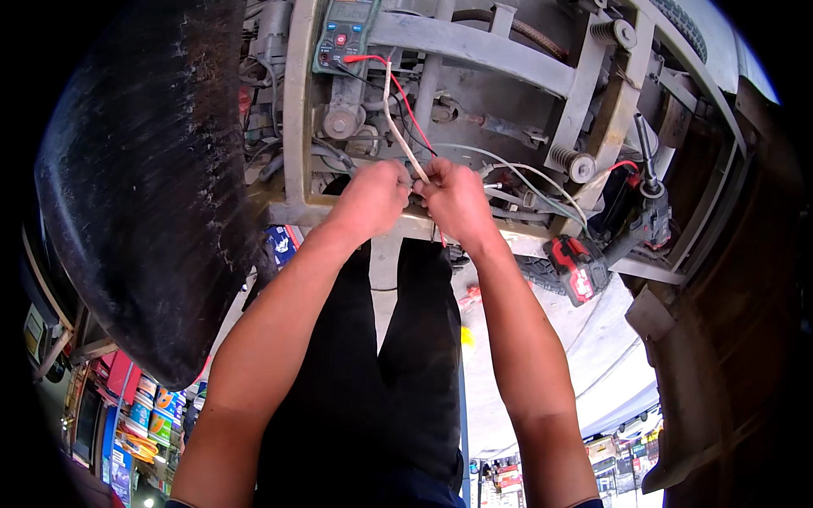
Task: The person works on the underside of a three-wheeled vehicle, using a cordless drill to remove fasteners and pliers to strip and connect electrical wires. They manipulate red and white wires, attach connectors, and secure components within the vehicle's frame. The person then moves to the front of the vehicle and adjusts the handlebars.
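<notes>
Both hands meet over the front rail of a metal vehicle frame. My right hand (457,196) is closed in a pinch on a white cable (395,123) that runs up toward a multimeter. Beside it my left hand (373,196) has its fingers pressed together near the cable's lower end; what they pinch is hidden. The green-cased multimeter (342,38) rests at the top on the frame. Its red test lead (403,97) and black test lead (373,83) come down to my right hand, with a red piece showing below that hand.
A red and black cordless power tool (579,269) lies on the frame at right. Coil springs (574,165) stand along the far rail (474,46). Loose grey wires (542,190) run right of my hands. A large dark panel (144,169) fills the left.
</notes>
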A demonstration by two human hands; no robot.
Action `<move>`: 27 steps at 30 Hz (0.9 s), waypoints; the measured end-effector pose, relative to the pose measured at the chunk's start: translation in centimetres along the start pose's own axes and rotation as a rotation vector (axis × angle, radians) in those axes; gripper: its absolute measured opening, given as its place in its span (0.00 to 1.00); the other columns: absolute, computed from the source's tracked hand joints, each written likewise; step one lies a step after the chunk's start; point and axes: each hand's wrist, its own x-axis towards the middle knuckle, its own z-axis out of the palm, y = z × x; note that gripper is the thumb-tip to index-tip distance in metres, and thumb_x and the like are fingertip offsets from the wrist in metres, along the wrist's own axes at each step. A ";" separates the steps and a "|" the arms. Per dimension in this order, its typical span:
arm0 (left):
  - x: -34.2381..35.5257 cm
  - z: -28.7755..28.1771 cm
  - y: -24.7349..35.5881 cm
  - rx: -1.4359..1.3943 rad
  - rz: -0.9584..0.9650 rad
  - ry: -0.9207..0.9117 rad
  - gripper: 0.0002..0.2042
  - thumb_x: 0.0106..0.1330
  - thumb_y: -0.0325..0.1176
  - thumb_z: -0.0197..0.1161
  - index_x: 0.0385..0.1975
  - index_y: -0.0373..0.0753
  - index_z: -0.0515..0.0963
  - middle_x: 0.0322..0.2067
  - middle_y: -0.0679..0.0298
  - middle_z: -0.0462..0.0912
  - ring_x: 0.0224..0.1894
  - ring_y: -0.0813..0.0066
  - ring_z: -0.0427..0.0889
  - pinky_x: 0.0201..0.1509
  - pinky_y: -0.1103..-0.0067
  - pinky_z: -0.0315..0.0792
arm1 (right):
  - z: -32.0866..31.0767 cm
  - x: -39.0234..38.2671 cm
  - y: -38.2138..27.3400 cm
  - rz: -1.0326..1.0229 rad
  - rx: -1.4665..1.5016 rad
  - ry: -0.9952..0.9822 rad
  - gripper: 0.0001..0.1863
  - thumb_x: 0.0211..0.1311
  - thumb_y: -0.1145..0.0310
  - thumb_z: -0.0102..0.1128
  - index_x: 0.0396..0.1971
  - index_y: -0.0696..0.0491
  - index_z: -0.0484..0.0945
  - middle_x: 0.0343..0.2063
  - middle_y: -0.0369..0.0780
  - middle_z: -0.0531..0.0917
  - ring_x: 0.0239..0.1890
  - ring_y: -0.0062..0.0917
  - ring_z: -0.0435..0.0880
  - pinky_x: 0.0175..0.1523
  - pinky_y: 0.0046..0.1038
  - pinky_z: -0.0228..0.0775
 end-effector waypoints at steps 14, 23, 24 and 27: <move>0.0 -2.8 -3.0 0.122 0.150 0.273 0.09 0.57 0.28 0.63 0.36 0.35 0.82 0.33 0.53 0.79 0.39 0.53 0.79 0.43 0.67 0.73 | 3.1 0.7 -2.8 -0.031 -0.281 -0.012 0.11 0.53 0.74 0.55 0.35 0.57 0.83 0.31 0.56 0.83 0.39 0.52 0.82 0.49 0.46 0.73; -0.4 -2.9 -3.9 0.085 0.221 0.199 0.08 0.54 0.30 0.66 0.34 0.40 0.85 0.34 0.56 0.76 0.43 0.57 0.77 0.49 0.68 0.72 | 1.9 1.9 -2.8 0.017 -0.296 -0.120 0.11 0.54 0.70 0.60 0.37 0.56 0.83 0.31 0.55 0.82 0.39 0.51 0.81 0.47 0.42 0.72; -0.4 -2.8 -3.9 0.100 0.236 0.201 0.08 0.54 0.30 0.66 0.34 0.41 0.84 0.34 0.56 0.76 0.44 0.57 0.76 0.50 0.68 0.72 | 1.8 1.8 -2.9 0.023 -0.300 -0.125 0.11 0.54 0.69 0.62 0.37 0.57 0.83 0.30 0.55 0.82 0.38 0.50 0.81 0.46 0.41 0.72; -0.6 -2.3 -3.6 0.171 0.227 0.202 0.08 0.53 0.30 0.66 0.34 0.42 0.84 0.37 0.57 0.74 0.48 0.59 0.74 0.52 0.68 0.71 | 1.9 1.9 -3.4 0.012 -0.405 -0.141 0.12 0.54 0.68 0.61 0.37 0.57 0.83 0.29 0.55 0.82 0.38 0.51 0.82 0.46 0.42 0.72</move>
